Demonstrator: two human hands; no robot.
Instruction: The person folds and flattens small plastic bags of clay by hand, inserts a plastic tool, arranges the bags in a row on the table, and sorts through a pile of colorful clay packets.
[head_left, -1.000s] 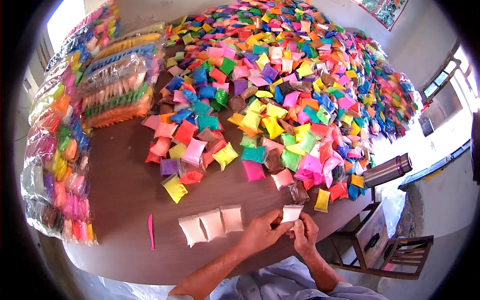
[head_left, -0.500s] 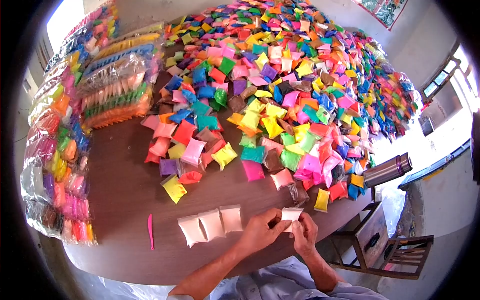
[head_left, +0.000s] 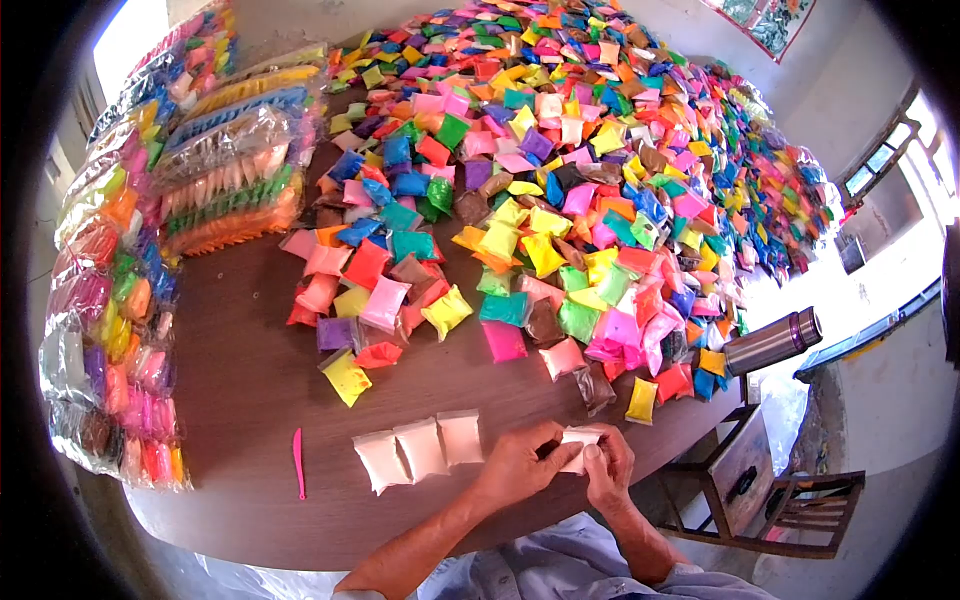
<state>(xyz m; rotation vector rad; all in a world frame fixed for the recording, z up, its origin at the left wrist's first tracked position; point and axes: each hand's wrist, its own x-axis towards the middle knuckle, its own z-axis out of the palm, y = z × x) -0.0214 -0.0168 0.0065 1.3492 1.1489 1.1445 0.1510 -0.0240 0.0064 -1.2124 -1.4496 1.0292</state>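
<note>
My left hand [head_left: 520,465] and my right hand [head_left: 608,468] are together over the table's front edge. Both pinch a small pale pink packet [head_left: 577,447] between thumbs and fingers, which cover part of it. To the left of my left hand, three pale pink packets [head_left: 421,449] lie side by side in a row on the brown table [head_left: 230,400]. A pink plastic knife [head_left: 299,464] rests farther left.
A large heap of colourful packets [head_left: 560,180] fills the table's middle and back. Bagged bundles [head_left: 235,150] and a long row of clear bags [head_left: 110,330] line the left side. A steel flask [head_left: 775,342] lies at the right edge, near a wooden chair [head_left: 800,510].
The packet's top edge, which stood up above my fingers, now sits lower and folded between them. My hands stay in nearly the same place.
</note>
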